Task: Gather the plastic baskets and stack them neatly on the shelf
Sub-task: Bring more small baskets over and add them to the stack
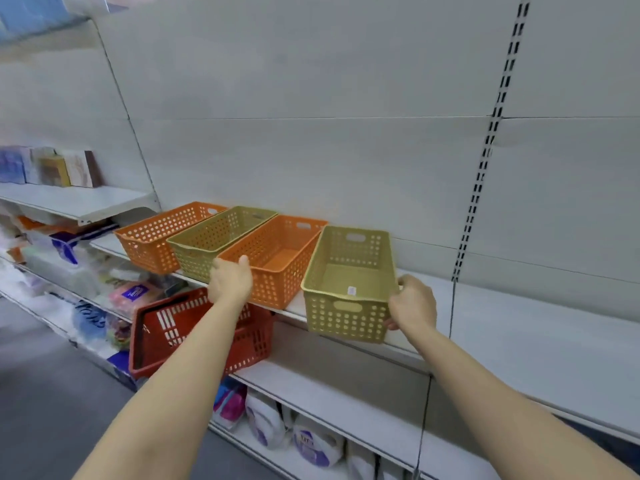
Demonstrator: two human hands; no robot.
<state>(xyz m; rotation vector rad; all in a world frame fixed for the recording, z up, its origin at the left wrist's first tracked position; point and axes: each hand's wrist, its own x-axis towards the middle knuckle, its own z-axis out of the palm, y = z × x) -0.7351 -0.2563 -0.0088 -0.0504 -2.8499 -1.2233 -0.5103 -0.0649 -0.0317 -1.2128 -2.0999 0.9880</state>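
Several perforated plastic baskets stand side by side on a white shelf [502, 327]. From the left: an orange basket [156, 237], an olive basket [214, 237], a second orange basket [280, 261] and a second olive basket [346, 289]. My left hand [230, 280] grips the near left corner of the second orange basket. My right hand [412, 303] holds the near right corner of the second olive basket, whose front end overhangs the shelf edge. Both baskets are empty.
A red shopping basket [194, 334] rests tilted on the lower shelf [346, 393] under my left arm. Packaged goods [304, 441] fill the bottom shelves and the left bays. Boxes [52, 168] stand on a higher left shelf. The shelf stretches bare to the right.
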